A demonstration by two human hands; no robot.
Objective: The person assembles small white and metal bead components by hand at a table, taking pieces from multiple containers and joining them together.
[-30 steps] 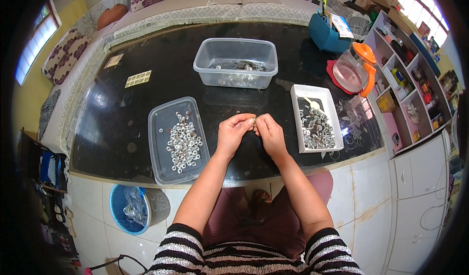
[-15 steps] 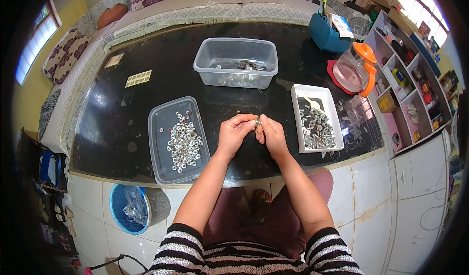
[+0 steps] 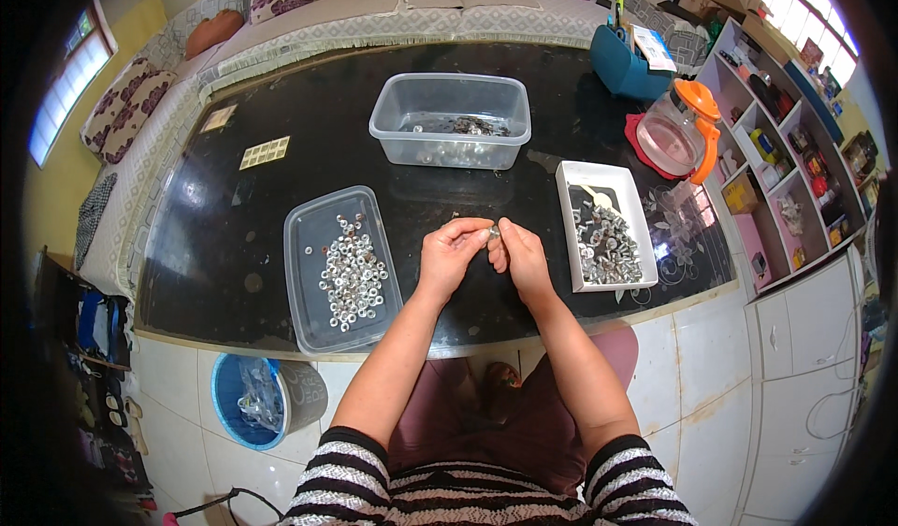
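My left hand (image 3: pixel 447 253) and my right hand (image 3: pixel 520 259) meet above the near middle of the black table. Thumbs and fingertips of both pinch one small silver metal fastener (image 3: pixel 494 233), mostly covered by the fingers; I cannot make out whether a nut sits on a bolt there. To the left, a clear plastic lid (image 3: pixel 304 316) lies with many small silver nuts (image 3: pixel 355 278) spread on it. On the right, a white cardboard box (image 3: pixel 568 217) holds a heap of silver bolts (image 3: pixel 613 255) and a pale spoon-like scoop (image 3: pixel 596 197).
Beyond my hands stands a clear plastic tub (image 3: pixel 449 150) with metal pieces at its bottom. A glass jug (image 3: pixel 678 133) with orange lid sits at the right, near a teal holder (image 3: pixel 622 68). A blue-lined bin (image 3: pixel 253 404) stands below the table's front edge (image 3: pixel 234 346).
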